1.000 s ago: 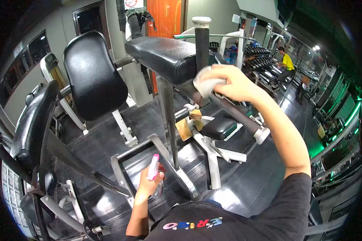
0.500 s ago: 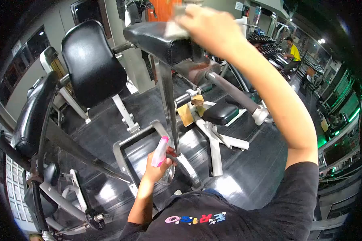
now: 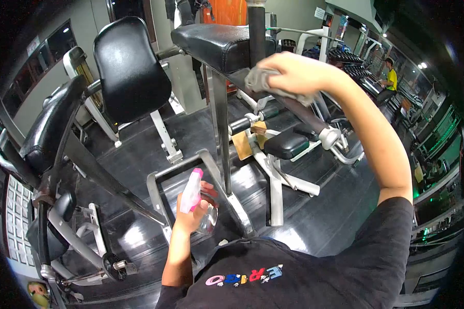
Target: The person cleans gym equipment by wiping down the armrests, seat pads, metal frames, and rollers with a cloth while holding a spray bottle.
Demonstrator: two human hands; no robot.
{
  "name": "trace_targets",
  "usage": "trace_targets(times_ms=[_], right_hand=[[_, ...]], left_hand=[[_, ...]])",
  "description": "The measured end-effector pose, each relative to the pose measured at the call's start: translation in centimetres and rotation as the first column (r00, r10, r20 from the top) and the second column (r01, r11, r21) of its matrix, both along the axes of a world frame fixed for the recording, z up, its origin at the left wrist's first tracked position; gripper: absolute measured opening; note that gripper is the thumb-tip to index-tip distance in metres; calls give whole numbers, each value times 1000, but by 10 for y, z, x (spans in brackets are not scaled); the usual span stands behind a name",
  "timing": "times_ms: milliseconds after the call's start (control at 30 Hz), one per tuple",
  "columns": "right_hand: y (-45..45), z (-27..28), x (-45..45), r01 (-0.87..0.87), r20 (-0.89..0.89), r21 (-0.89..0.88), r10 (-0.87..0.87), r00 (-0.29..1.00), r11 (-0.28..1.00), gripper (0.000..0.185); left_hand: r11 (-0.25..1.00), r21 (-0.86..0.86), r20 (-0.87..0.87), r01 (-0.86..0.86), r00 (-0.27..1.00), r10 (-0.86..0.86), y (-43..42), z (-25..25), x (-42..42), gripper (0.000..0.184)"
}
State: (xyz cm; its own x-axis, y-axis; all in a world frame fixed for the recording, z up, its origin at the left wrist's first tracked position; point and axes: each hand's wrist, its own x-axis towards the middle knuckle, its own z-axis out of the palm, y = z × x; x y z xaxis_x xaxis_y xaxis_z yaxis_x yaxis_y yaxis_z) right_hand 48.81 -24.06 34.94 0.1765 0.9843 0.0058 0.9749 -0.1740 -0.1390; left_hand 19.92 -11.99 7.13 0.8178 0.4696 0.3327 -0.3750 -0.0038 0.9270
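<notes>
Dark flooring (image 3: 340, 193) spreads beneath gym machines (image 3: 131, 72). Lower left of centre, the left hand (image 3: 192, 219) curls its fingers around a spray bottle (image 3: 192, 193); upper right of centre, the right hand (image 3: 299, 73) clutches a grey cloth (image 3: 258, 81) against a dark bar (image 3: 312, 119).

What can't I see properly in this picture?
All in the head view:
Part of the grey cloth: hidden under the right hand.
Part of the spray bottle: covered by the left hand.
Top of the black upright handle: cut off by the upper edge.
The hands of the person in yellow: too small.
</notes>
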Motion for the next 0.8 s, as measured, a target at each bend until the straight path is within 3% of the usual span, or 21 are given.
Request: trace_targets(times_ms=[67,133,167,200,267,333,400,433,467,500,533,600,733,800], right_hand=[[-36,-16,2,-49,-100,142,64,993,989,39],[-78,-11,9,-3,-219,215,51,974,977,42],[-101,-16,14,140,-321,333,-28,947,933,41],[-124,-24,20,292,-431,430,-90,898,854,41],[-165,-53,41,520,-696,514,-22,718,683,38],[-194,-113,48,711,-780,604,82,621,360,42],[-191,-168,20,918,-897,394,239,372,50,47],[-183,-199,-1,907,-847,421,353,396,-7,53],[-176,-233,-16,962,-885,266,380,268,-59,53],[-177,-284,-23,955,-891,297,355,284,-18,50],[-182,-336,-31,988,-950,150,280,136,28,45],[-190,-361,-65,991,-988,-24,149,-44,132,41],[-220,-383,-70,961,-980,91,195,39,261,38],[-231,-376,-61,945,-988,136,108,108,297,37]], left_hand=[[995,101,3,-3,1000,3,1,4,1,77],[996,89,19,-24,1000,22,-6,8,4,78],[996,73,22,-44,999,42,-11,14,5,78],[996,62,23,-60,998,59,-14,21,7,78],[996,85,29,-25,999,23,-17,29,12,78],[995,101,44,5,999,-9,-23,37,23,78],[992,101,101,80,991,-91,-30,46,38,76],[993,38,131,110,985,-114,-37,51,47,71],[994,40,127,102,986,-107,-41,54,56,71],[992,29,126,126,984,-128,-44,56,65,70],[989,18,123,150,981,-151,-48,58,72,68],[991,25,115,133,984,-135,-51,60,85,63],[997,78,45,-5,999,1,-57,64,100,62],[994,56,90,-90,992,85,-59,64,106,63]])
